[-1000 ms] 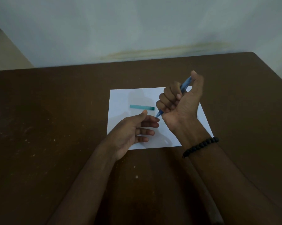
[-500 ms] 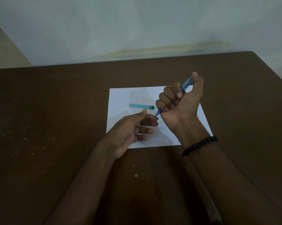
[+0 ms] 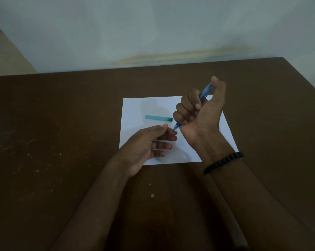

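While the right hand [image 3: 200,113] fists the pen [image 3: 205,92], axis 1-to-7 o'clock, tip at the loosely open, empty left hand [image 3: 149,144], the cap [image 3: 158,118] lies at its 12 o'clock.

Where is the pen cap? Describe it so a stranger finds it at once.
On the brown table lies one white sheet of paper. Near its middle, left of the right hand gripping the blue pen, lies the cap: a short teal tube, flat on the sheet and touched by neither hand.
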